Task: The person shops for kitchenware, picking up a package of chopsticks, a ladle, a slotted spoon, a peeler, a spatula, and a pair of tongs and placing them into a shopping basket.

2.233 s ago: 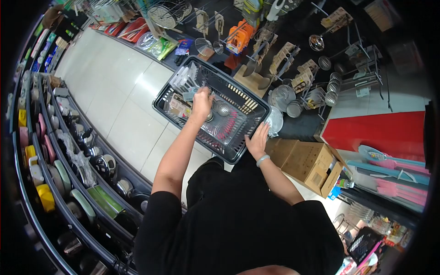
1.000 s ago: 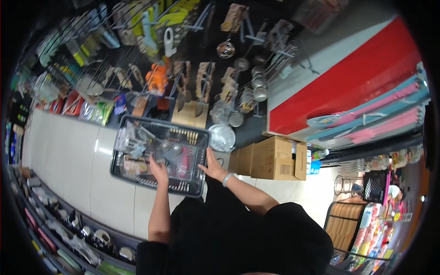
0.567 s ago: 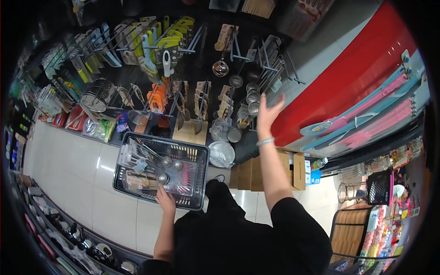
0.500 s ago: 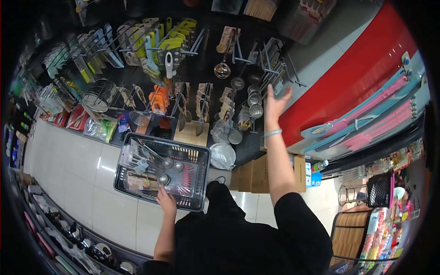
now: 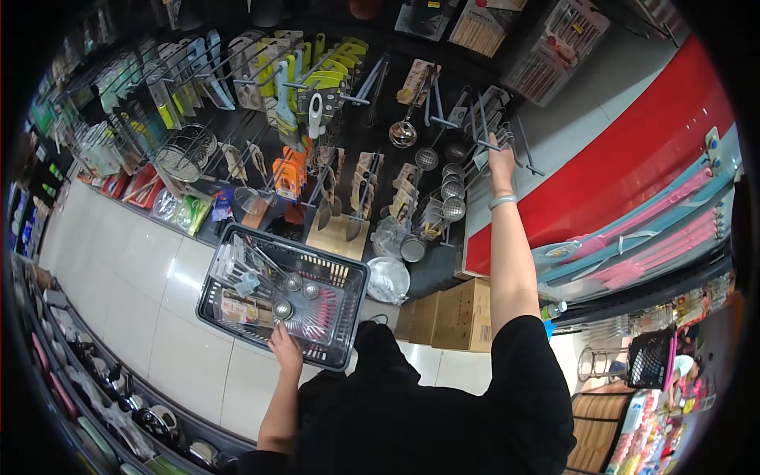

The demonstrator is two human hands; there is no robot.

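Observation:
My right hand (image 5: 500,165) reaches up to the hooks at the right end of the rack, its fingers closed among thin metal handles and tags; what exactly they grip is hidden. Below it hang several perforated ball-headed strainers (image 5: 454,208). My left hand (image 5: 285,348) is closed over the near rim of a dark plastic shopping basket (image 5: 359,305). Just past its fingertips, a metal strainer ball (image 5: 283,309) lies inside the basket. Packaged utensils (image 5: 229,269), more strainer heads (image 5: 294,282) and a clear pack with pink parts (image 5: 321,313) lie in there too.
A ladle (image 5: 403,134), spatulas and green-handled tools (image 5: 332,75) hang on the dark rack ahead. Cardboard boxes (image 5: 463,317) stand at the right, below a red panel (image 5: 609,134) and pink and blue packs (image 5: 633,237). Another shelf (image 5: 119,404) borders the tiled floor at left.
My right hand has moved up and right to the hooks, and its spread fingers have closed there. My left hand stays at the basket. The whole view has shifted slightly.

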